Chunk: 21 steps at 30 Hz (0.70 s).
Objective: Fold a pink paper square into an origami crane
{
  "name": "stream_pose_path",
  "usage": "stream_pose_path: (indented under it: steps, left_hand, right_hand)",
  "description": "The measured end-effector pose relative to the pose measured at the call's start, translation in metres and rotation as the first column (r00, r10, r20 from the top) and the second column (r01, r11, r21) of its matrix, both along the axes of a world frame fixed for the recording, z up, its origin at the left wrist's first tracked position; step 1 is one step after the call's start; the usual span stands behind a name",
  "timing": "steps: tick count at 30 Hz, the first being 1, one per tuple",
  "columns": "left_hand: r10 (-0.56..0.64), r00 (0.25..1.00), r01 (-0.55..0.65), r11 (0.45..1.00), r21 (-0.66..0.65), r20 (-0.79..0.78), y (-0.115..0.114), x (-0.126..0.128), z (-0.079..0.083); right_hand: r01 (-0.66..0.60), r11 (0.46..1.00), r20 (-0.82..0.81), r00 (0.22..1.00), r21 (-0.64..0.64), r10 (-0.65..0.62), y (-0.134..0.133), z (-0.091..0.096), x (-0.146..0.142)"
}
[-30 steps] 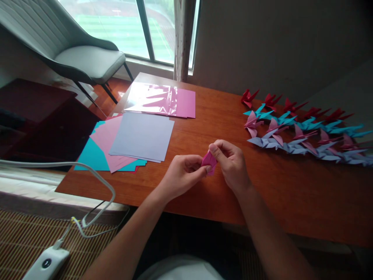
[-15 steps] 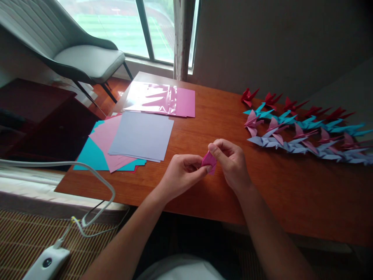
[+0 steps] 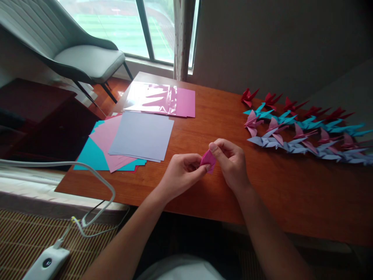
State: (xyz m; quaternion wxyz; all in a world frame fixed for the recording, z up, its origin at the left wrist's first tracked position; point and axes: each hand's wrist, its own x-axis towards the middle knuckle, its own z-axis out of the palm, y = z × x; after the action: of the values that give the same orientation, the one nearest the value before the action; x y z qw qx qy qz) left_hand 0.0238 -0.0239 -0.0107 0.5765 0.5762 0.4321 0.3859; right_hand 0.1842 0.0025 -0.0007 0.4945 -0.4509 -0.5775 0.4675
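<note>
A small folded piece of magenta paper [image 3: 208,158] is held above the table between my two hands. My left hand [image 3: 184,171] pinches its lower left side between thumb and fingers. At its upper right edge, the thumb and forefinger of my right hand [image 3: 230,161] close on the paper. The fingers partly cover the folds, so its exact shape is hard to make out. To the right stand rows of folded paper cranes: red cranes [image 3: 271,101] at the back, turquoise cranes [image 3: 287,118], pink cranes [image 3: 274,126], and pale lavender cranes [image 3: 294,145] in front.
Pale lavender sheets [image 3: 141,136] lie left on the wooden table [image 3: 186,136], over pink sheets [image 3: 109,136] and turquoise sheets [image 3: 90,155]. Behind them is a clear packet [image 3: 151,99] with magenta paper. A white cable [image 3: 101,181] loops near the left corner; a grey chair [image 3: 90,60] stands beyond.
The folded magenta paper has shifted and tilted slightly between my fingers. Both hands keep nearly the same position and grip; everything on the table stays put.
</note>
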Motion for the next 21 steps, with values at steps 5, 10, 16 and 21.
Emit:
stream_pose_path:
  steps: [5,10,16,21]
  left_hand:
    - [0.039,0.999,-0.039,0.999,0.009,-0.026,0.0007,0.0,0.0008]
    - [0.058,0.998,-0.058,0.998,-0.001,-0.028,0.0013,0.0007,0.0033]
    - [0.067,0.998,-0.067,0.997,-0.024,0.008,0.0024,-0.0005,0.001]
    - [0.067,0.997,-0.065,0.997,-0.037,0.043,0.0027,-0.0007,-0.0004]
  right_hand:
    - [0.011,0.999,-0.052,0.999,0.031,-0.009,0.0002,-0.0003,0.001]
    - [0.013,0.999,-0.004,1.0,0.033,-0.013,0.0011,-0.0004,0.0007]
    - [0.047,0.986,0.111,0.992,0.157,-0.065,0.0019,0.0003,-0.0004]
    - [0.065,0.982,0.136,0.987,0.176,-0.09,0.0015,0.0001,-0.0007]
